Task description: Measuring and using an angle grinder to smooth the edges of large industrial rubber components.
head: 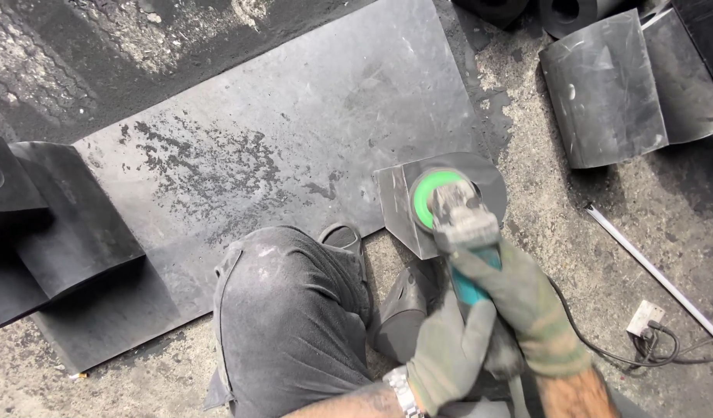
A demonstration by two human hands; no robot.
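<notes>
An angle grinder (458, 220) with a teal body and a green disc is pressed onto a small folded metal piece (406, 209) that stands on the ground. My right hand (526, 306), in a dirty green glove, grips the grinder's body from above. My left hand (447, 352), also gloved, wraps the rear of the tool just below. A dark cylindrical part (403, 310) of the workpiece shows under the grinder, beside my bent knee (290, 310) in grey trousers.
A large flat steel sheet (279, 147) lies ahead on the gritty floor. Dark bent metal parts (54, 224) sit at the left, and more (619, 85) at top right. A thin metal rod (650, 271), a white plug (646, 317) and black cable lie at right.
</notes>
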